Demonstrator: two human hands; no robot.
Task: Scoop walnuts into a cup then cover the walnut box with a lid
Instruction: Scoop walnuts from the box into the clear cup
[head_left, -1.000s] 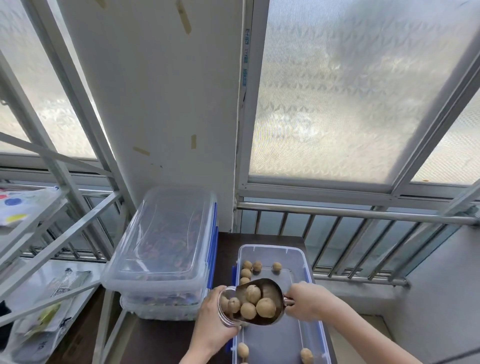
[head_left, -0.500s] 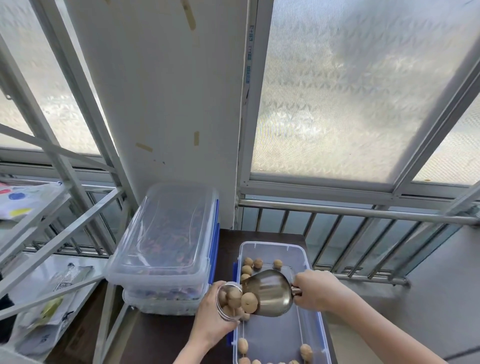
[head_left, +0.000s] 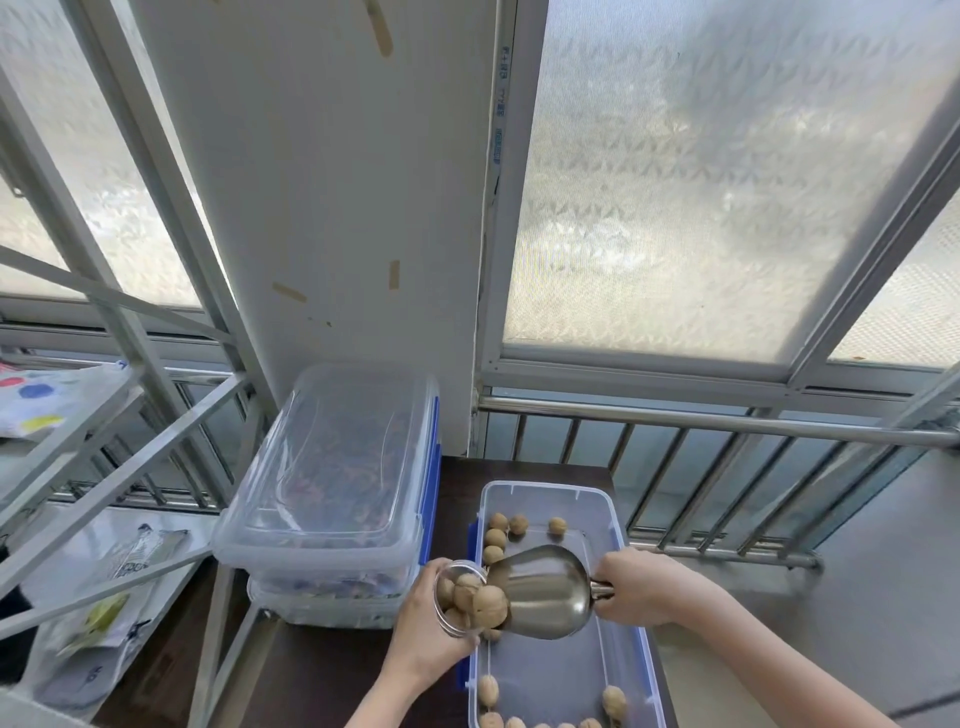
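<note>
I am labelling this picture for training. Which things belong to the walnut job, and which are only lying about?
Part of the job:
- metal scoop in the right hand
- clear cup in the left hand
- walnuts
- open walnut box

Only lying about:
- stacked lidded boxes
- spotted cloth
- packets

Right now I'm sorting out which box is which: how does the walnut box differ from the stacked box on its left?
The walnut box is open with no lid; the stacked box has a clear lid on. The walnut box sits directly on the dark table and is nearly empty, with loose walnuts; the stacked box rests on another box and holds dark contents. Both are clear plastic with blue latches.
</note>
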